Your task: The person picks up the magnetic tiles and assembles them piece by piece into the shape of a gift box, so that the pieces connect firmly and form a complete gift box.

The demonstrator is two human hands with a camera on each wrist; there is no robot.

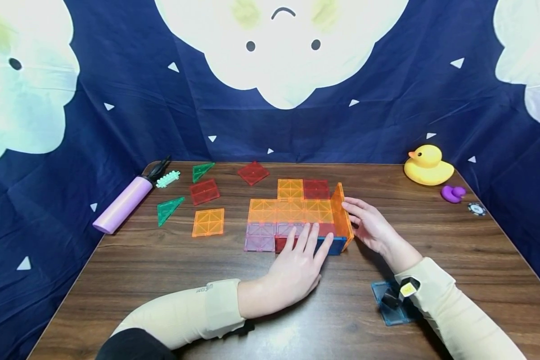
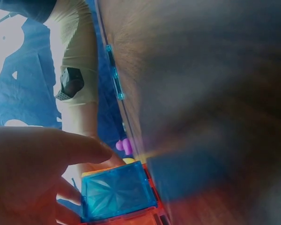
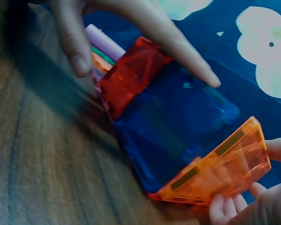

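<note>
In the head view, I seem to be steadying the upright orange tile (image 1: 341,220) and blue tile (image 1: 337,245) beside flat tiles (image 1: 290,211); next probably calls for squaring their corner. From the left wrist, my left hand (image 2: 42,164) spreads loosely by the blue tile, no grip visible. From the right wrist, my right hand's (image 3: 264,201) relaxed fingers touch the orange tile.

Head view bright; left wrist's tabletop (image 2: 215,89) blurred, dim.

Yellow duck (image 1: 429,166), purple duck (image 1: 452,194), poker chip (image 1: 477,209)
</note>
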